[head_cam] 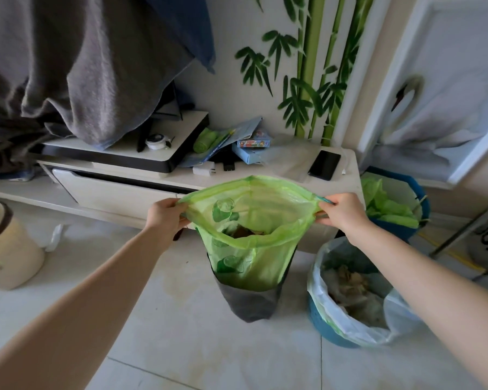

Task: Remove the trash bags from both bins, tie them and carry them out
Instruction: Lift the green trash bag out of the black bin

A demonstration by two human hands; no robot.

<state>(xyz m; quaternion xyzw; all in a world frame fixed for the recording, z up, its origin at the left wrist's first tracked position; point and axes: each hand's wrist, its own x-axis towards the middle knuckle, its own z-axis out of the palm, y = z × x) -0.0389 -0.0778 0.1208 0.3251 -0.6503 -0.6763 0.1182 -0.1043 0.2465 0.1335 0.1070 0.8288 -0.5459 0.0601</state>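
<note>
right now the green trash bag (251,240) stands partly lifted out of the dark bin (251,299) on the floor, its lower half still sunk in the bin and its mouth stretched wide between the two hands. the left hand (166,213) pinches the rim at the bag's left end, fingers curled round the plastic; the right hand (343,211) grips the opposite end, closed on what looks like a drawstring loop poking out past the knuckles. the open mouth's long axis runs left to right, straight from one hand to the other, and the bag hangs down and slightly away from both sets of fingers, with trash visible low inside.

the coming move, as i judge it, turns on that axis: pulling the two ends apart along it should cinch the mouth, and lifting straight up should free the bag from the bin. both hands sit about equally near the rim, so neither leads.

just to the right, a second bin, blue (330,327), holds a pale translucent bag (358,291) full of rubbish, untouched and nearer the right arm. a third blue bin (406,229) with a fresh green liner sits behind it, against the low white cabinet (119,192).
</note>
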